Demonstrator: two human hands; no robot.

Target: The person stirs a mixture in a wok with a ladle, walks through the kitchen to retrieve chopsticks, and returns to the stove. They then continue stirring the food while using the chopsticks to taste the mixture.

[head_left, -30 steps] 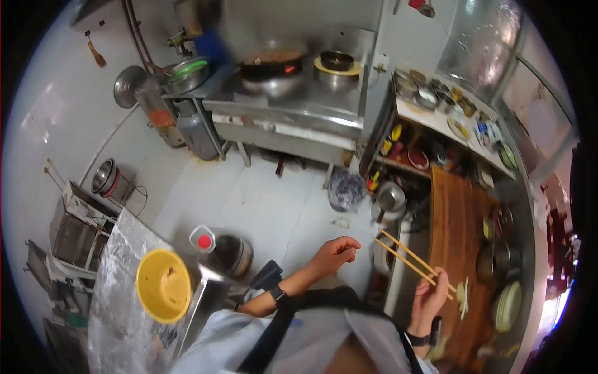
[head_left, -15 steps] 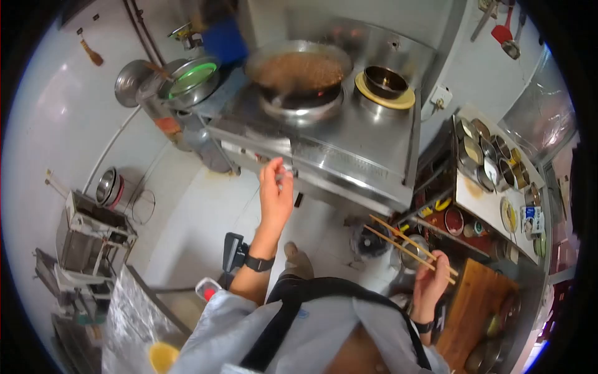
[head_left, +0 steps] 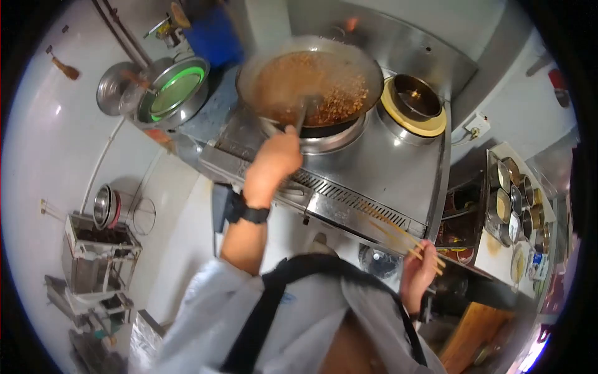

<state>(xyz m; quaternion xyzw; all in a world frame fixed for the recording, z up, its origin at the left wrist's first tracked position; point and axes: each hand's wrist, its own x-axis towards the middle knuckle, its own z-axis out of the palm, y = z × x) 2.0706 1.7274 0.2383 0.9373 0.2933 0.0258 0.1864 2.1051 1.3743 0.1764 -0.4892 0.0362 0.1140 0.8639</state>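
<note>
My left hand [head_left: 274,159] is closed round the handle of what looks like a wok spatula [head_left: 302,115]. Its blurred end reaches over the near side of a large wok [head_left: 367,68], and its exact shape is hard to make out. In the wok lies brown, crumbly, minced-looking food [head_left: 342,100], partly veiled by steam. At the stove's front edge, lower right, my right hand [head_left: 420,271] grips a pair of long wooden chopsticks [head_left: 408,235]. Their tips are smeared by motion and point up and left over the stove front.
Right of the wok, a dark metal pot [head_left: 414,100] sits on a yellow ring [head_left: 439,128]. A metal bowl holding a green-rimmed strainer [head_left: 180,93] stands at the left. Several seasoning containers [head_left: 503,206] line the right-hand counter. A wooden board [head_left: 476,333] lies lower right.
My left hand has moved forward from in front of the stove and taken hold of the spatula in the wok. The view is closer to the stove; my right hand still holds the chopsticks.
</note>
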